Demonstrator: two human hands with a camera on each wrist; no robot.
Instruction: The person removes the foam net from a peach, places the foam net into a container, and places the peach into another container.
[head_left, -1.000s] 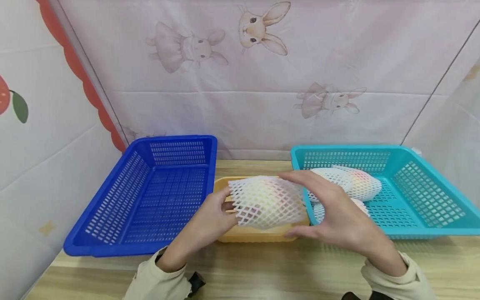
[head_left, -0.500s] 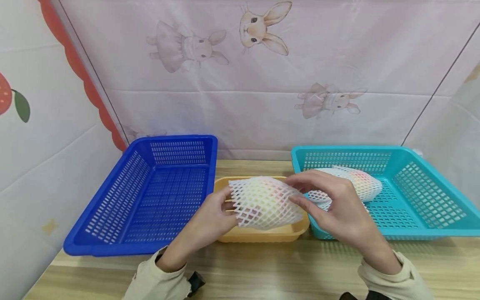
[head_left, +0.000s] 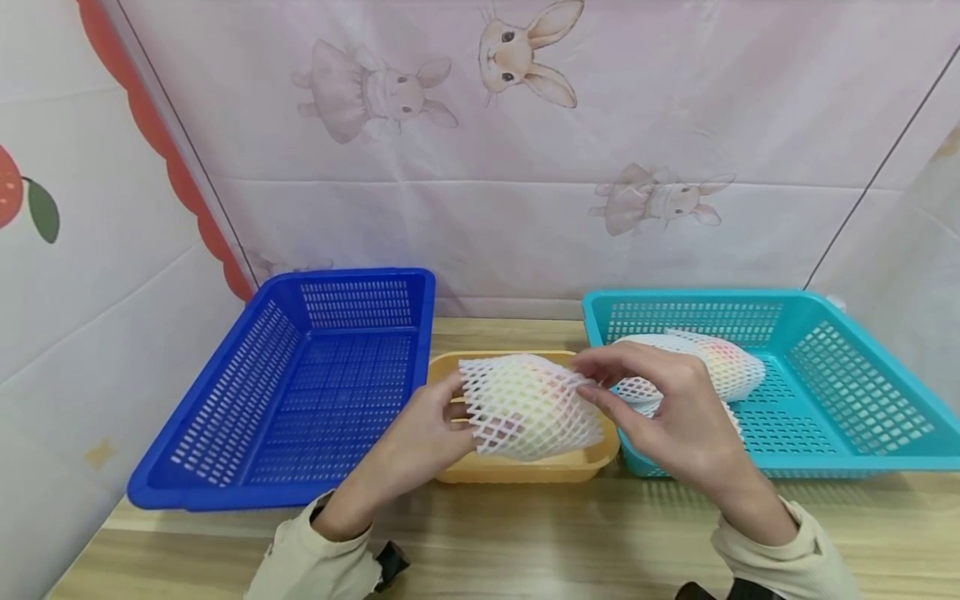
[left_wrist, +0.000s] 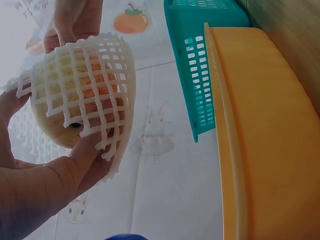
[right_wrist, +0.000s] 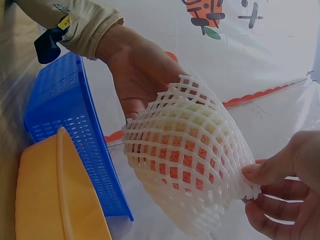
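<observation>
Left fingers (head_left: 447, 388) hold the netted fruit (head_left: 525, 402), right fingers (head_left: 618, 411) pinching its net end (right_wrist: 234, 187).

Left of the netted fruit (head_left: 528, 408) is a cream left sleeve (head_left: 313, 560) with small dark lettering (right_wrist: 60, 6), a black block (head_left: 392, 567) and a yellow tag (right_wrist: 64, 22); right of it, a cream right sleeve (head_left: 787, 554) with creased cuff and black gear (head_left: 752, 591).
</observation>
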